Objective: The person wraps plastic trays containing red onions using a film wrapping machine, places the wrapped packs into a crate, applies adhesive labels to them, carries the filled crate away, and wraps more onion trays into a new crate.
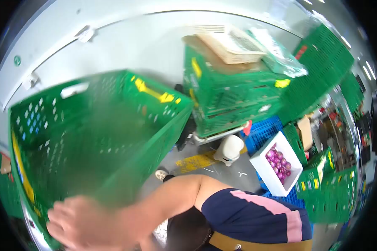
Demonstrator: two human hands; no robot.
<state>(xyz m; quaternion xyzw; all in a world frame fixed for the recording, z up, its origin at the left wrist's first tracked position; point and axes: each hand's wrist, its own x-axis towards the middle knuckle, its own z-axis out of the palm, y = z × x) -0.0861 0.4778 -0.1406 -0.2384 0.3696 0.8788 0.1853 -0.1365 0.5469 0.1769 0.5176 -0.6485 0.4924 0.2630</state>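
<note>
Clear room lies above the open top of the green crate (159, 138), its raised walls barring any sideways pass. A blurred hand (86, 221) and forearm (155, 209) block its near edge; beyond its right corner, stacked crates (238, 94) crowd in.

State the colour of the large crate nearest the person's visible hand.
The crate is green with yellow markings, seen in the head view.
</note>
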